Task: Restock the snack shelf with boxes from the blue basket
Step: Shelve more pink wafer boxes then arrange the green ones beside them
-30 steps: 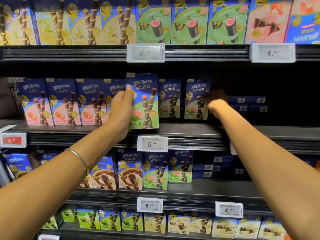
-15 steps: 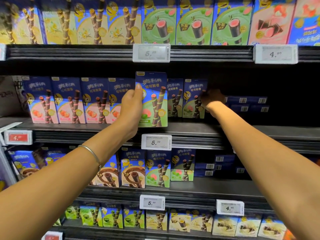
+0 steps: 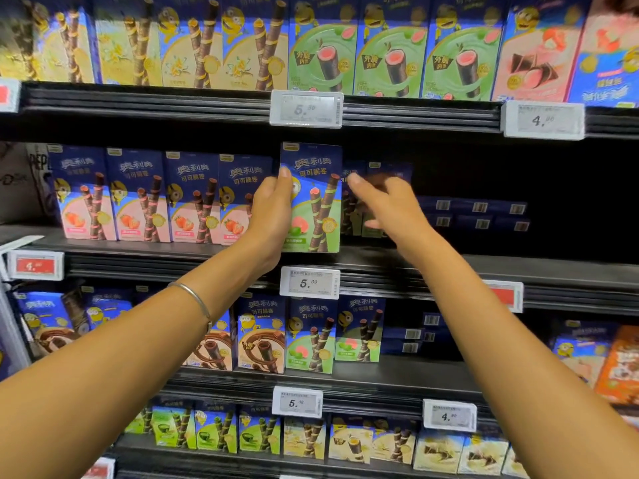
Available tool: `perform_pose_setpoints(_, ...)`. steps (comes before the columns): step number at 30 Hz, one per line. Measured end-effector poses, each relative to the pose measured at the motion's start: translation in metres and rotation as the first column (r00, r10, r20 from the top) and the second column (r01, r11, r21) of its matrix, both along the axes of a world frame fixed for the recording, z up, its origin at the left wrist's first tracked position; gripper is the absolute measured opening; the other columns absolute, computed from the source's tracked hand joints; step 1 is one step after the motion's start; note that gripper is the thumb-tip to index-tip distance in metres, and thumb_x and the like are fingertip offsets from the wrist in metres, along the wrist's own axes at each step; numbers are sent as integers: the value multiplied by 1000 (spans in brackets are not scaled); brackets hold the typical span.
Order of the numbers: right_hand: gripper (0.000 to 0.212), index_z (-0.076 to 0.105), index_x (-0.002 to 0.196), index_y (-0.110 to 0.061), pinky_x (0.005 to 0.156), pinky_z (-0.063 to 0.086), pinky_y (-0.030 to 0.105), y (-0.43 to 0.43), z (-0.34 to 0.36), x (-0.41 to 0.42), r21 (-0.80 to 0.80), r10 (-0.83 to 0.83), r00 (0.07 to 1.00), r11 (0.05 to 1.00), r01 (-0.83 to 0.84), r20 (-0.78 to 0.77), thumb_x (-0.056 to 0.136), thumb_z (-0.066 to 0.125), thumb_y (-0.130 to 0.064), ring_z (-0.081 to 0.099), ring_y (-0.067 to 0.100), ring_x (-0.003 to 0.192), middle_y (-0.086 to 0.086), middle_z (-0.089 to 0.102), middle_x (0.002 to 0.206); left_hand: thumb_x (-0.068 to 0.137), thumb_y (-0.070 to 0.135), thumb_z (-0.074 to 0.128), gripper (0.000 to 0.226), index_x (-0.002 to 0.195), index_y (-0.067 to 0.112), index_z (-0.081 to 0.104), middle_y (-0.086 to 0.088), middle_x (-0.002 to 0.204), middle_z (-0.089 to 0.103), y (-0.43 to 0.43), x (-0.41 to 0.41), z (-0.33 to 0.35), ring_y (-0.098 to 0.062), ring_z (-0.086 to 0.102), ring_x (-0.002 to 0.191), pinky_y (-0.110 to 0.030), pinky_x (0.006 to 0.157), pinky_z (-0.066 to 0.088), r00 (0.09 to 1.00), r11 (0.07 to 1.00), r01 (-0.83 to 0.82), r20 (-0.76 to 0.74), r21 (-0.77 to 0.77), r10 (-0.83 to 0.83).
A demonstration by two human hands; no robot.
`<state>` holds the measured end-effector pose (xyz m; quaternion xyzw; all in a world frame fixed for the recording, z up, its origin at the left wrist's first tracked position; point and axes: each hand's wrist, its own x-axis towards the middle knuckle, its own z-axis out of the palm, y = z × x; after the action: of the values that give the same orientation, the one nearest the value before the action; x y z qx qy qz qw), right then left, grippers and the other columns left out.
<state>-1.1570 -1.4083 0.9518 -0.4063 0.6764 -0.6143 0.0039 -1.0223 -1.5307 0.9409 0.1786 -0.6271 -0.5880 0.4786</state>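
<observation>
On the second shelf point(image 3: 449, 267) from the top, at its front edge, your left hand point(image 3: 271, 216) holds a green-and-blue box point(image 3: 313, 198) upright, long axis vertical, printed face toward you, its base at or just above the black shelf board. Your thumb lies along the box's left edge and your fingers wrap behind it, so the grip is a clamp on that side. A thin metal bangle point(image 3: 195, 300) circles your left wrist.

Your right hand point(image 3: 387, 205) hovers just right of the box, fingers loosely spread and curled, holding nothing; it is blurred, and whether it touches the two recessed green boxes point(image 3: 371, 198) behind it you cannot tell.

To the left of the held box stands a row of four pink strawberry boxes point(image 3: 145, 198), upright and side by side. To the right, deep in the shelf, flat dark blue boxes point(image 3: 480, 216) lie stacked with barcoded ends facing out. All are smooth rectangular cardboard cartons. A white price tag point(image 3: 310, 282) sits on the rail right below the held box.
</observation>
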Motion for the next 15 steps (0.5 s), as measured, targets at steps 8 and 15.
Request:
perform_pose_setpoints(8, 25, 61, 119, -8, 79, 63, 46, 2, -5, 4, 82, 84, 989, 992, -95, 123, 97, 66, -19, 74, 21, 97, 9, 73, 111, 110, 42, 50, 36, 128, 10, 54, -6, 123, 66, 5, -7, 2, -25, 66, 115, -38, 91, 55, 958, 891, -5, 254, -453, 135)
perform_pose_setpoints(15, 23, 64, 111, 0, 84, 60, 52, -19, -8, -19, 231, -189, 982, 955, 183, 5, 94, 63, -15, 66, 35, 101, 19, 67, 112, 96, 44, 67, 61, 147, 16, 50, -17, 138, 57, -14, 6, 19, -41, 55, 124, -51, 97, 43, 627, 177, -7, 134, -984, 767)
